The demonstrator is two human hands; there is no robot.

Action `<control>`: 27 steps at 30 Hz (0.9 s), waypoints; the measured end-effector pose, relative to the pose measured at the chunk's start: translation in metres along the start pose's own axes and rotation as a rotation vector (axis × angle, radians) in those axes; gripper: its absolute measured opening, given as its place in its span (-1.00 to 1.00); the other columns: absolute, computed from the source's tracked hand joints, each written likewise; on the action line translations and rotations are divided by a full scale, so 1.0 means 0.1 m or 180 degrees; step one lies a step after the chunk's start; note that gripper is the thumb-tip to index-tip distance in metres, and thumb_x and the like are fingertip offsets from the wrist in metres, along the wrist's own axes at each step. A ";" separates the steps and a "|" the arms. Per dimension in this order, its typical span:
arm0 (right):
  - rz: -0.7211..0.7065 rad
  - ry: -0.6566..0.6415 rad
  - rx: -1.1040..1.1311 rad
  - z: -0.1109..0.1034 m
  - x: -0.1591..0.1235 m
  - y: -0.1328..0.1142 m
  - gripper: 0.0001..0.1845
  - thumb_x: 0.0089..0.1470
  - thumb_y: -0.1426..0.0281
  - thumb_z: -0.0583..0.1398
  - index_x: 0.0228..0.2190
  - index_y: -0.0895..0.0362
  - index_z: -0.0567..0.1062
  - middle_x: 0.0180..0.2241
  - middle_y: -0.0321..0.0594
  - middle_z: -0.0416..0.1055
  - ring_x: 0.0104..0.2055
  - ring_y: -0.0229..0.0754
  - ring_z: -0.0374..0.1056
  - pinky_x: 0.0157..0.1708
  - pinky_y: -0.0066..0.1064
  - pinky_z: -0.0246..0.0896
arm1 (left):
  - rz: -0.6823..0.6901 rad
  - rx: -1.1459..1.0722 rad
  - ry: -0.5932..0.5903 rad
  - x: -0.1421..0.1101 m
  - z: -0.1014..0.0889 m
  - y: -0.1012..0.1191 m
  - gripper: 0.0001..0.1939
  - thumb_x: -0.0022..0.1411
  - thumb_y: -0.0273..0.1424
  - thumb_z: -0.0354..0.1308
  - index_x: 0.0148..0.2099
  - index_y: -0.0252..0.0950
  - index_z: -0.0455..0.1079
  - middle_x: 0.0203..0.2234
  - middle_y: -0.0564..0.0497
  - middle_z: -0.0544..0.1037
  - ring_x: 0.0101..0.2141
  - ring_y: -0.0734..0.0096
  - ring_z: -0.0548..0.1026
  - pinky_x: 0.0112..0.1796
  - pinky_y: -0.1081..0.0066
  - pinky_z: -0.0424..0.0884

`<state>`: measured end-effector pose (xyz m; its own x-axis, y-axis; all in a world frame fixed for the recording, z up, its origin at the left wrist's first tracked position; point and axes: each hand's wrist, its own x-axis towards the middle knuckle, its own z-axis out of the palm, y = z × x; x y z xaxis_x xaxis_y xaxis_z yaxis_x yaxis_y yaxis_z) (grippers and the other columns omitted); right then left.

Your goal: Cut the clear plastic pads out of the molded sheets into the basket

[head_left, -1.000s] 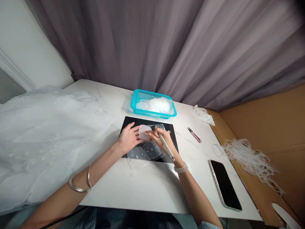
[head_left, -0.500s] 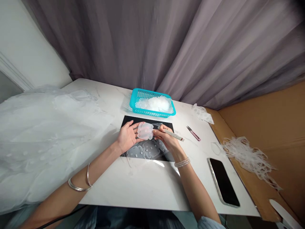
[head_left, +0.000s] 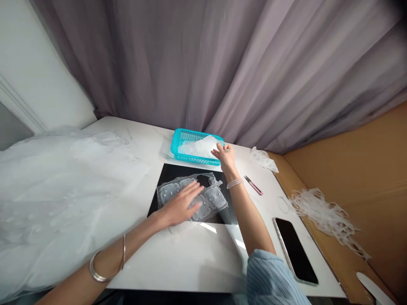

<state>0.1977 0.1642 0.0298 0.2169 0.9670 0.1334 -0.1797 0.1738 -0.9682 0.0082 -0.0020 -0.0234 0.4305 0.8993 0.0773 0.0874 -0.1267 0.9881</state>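
Open was the grip of the left hand (head_left: 181, 206), fingers stretched out over the clear plastic sheet (head_left: 218, 198), which lay on the black mat (head_left: 174, 169) atop the counter (head_left: 178, 262)! Up at the right end of the blue basket (head_left: 174, 146), by the heaped white pieces (head_left: 202, 146), hung the right hand (head_left: 228, 159), fingers bent, its grip too unclear to call! Scissors (head_left: 253, 185) and phone (head_left: 295, 250) lay rightward.
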 end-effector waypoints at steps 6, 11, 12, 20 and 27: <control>0.0064 -0.0157 -0.0296 -0.37 -0.62 -0.08 -0.50 0.19 -0.13 0.00 -0.17 0.02 0.34 -0.40 -0.27 0.40 -0.33 -0.16 0.46 -0.43 -0.36 0.47 | 0.0991 0.3244 -0.0751 -0.08 0.10 -0.28 -0.41 0.45 -0.20 -0.13 0.42 -0.30 0.00 0.37 -0.15 0.12 0.37 0.17 0.00 0.32 0.08 -0.15; 0.0194 -0.0689 -0.1189 -0.71 -1.52 0.07 -0.53 0.24 0.02 0.07 -0.01 0.06 0.45 -0.33 -0.23 0.42 -0.31 -0.16 0.43 -0.34 -0.33 0.46 | 0.1114 0.3749 -0.0580 -0.08 0.10 -0.30 -0.42 0.45 -0.22 -0.13 0.42 -0.29 0.02 0.38 -0.15 0.12 0.37 0.08 -0.01 0.29 0.06 -0.08; 0.0244 -0.0707 -0.1331 -0.76 -1.62 0.11 -0.54 0.24 0.05 0.10 0.00 0.08 0.45 -0.33 -0.21 0.44 -0.31 -0.15 0.44 -0.29 -0.31 0.45 | 0.1174 0.3806 -0.0609 -0.08 0.10 -0.28 -0.44 0.45 -0.26 -0.14 0.41 -0.27 0.03 0.38 -0.15 0.10 0.37 0.05 -0.03 0.29 0.01 -0.10; -0.0078 -0.1244 -0.2436 -0.77 -1.76 0.14 -0.60 0.27 0.13 0.11 -0.16 0.13 0.61 -0.34 -0.15 0.57 -0.30 -0.08 0.47 -0.27 -0.31 0.34 | 0.1507 0.3909 -0.0764 -0.13 0.13 -0.15 -0.48 0.40 -0.36 -0.07 0.37 -0.18 0.11 0.30 -0.08 0.28 0.33 0.16 0.12 0.29 -0.10 -0.13; -0.0423 -0.1412 -0.2913 -0.67 -1.75 0.05 -0.61 0.29 0.17 0.07 -0.26 0.10 0.63 -0.39 -0.15 0.57 -0.40 -0.09 0.44 -0.35 -0.30 0.29 | 0.1420 0.3769 -0.0839 -0.12 0.12 -0.16 -0.50 0.39 -0.39 -0.09 0.35 -0.18 0.13 0.31 -0.11 0.26 0.32 0.10 0.13 0.29 -0.10 -0.17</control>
<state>0.2234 -0.0170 -0.0124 -0.2260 0.9643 0.1376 0.6611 0.2556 -0.7054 0.0128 -0.0156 -0.0420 0.7796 0.5915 0.2056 0.5709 -0.8063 0.1548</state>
